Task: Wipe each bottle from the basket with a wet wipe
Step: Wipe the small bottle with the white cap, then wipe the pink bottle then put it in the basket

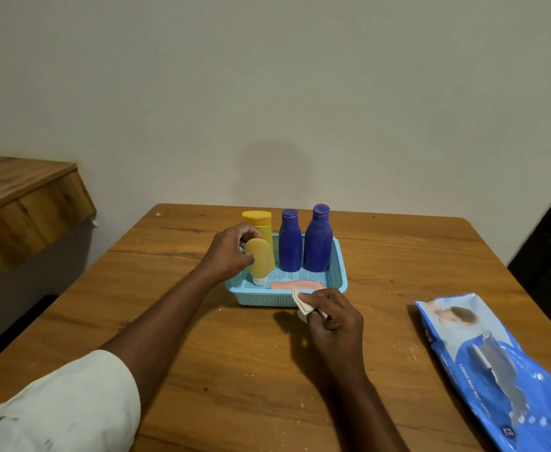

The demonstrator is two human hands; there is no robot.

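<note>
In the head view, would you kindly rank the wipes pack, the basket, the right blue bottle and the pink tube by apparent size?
1. Wipes pack, though it lies nearest the camera, which inflates it.
2. Basket.
3. Right blue bottle.
4. Pink tube, lying partly hidden behind the basket's front wall, so its full size is unsure.

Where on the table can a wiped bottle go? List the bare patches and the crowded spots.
Bare wood lies between the basket and the wipes pack, left of the basket beyond the left hand, and along the near edge between the forearms. Inside the basket is crowded: two blue bottles, yellow bottles and a pink tube.
</note>
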